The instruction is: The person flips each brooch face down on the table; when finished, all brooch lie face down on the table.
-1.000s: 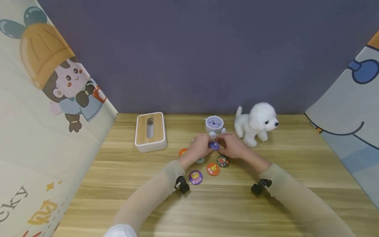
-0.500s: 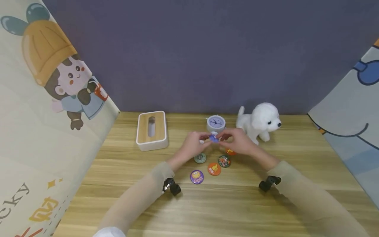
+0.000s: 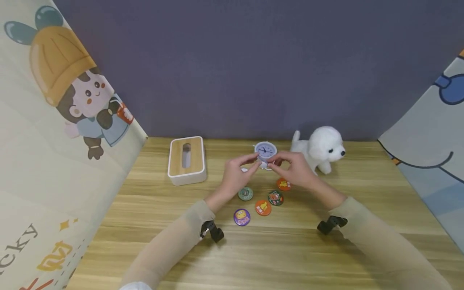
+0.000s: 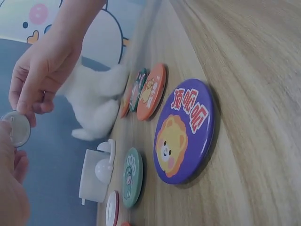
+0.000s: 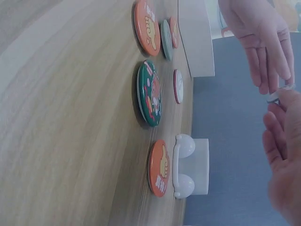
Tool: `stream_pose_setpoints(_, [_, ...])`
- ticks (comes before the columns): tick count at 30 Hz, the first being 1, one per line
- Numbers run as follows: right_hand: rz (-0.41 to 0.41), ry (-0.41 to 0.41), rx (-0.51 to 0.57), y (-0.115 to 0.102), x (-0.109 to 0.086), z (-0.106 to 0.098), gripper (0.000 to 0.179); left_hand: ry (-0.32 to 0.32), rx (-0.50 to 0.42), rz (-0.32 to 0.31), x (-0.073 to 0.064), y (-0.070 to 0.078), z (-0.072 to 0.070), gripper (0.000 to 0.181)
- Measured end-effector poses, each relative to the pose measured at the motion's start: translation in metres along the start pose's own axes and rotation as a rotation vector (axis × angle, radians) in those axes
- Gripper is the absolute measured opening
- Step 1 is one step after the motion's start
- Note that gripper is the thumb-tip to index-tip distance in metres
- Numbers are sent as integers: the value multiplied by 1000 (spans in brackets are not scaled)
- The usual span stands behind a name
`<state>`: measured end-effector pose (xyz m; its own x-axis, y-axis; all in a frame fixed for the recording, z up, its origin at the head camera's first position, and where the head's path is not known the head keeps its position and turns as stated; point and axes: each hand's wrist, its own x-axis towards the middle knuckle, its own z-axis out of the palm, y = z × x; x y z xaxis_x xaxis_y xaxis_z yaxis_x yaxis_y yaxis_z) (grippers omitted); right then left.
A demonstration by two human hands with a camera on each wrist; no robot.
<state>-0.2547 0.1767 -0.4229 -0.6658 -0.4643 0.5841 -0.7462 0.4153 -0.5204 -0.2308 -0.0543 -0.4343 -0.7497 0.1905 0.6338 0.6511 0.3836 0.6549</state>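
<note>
Badge (image 4: pixel 19 132) was held above the tabletop (image 3: pixel 279 253), clock (image 3: pixel 266 150) behind.
Left hand (image 3: pixel 233 174) and right hand (image 3: pixel 294 169) each pinched its rim, fingers barely parted around it.

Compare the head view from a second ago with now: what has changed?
The left hand and right hand moved higher in the view, carrying the pinched badge; its purple face no longer shows plainly. An orange badge came into view beside the right hand. Nothing was let go. The clock, toy dog and tissue box stayed put.
</note>
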Motion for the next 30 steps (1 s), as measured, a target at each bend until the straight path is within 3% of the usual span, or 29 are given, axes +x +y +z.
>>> stream_pose_setpoints(6, [7, 42, 7, -3, 0, 1, 13, 28, 47, 57, 0, -1, 1, 32])
stream_pose_setpoints(13, [10, 57, 82, -3, 1, 2, 29, -21, 91, 24, 0, 1, 1, 42])
stream_pose_setpoints(20, [68, -5, 76, -4, 0, 2, 35, -48, 130, -35, 0, 3, 4, 42])
stream_pose_setpoints(30, [252, -122, 123, -3, -1, -1, 37, -154, 147, -98, -3, 1, 4, 39])
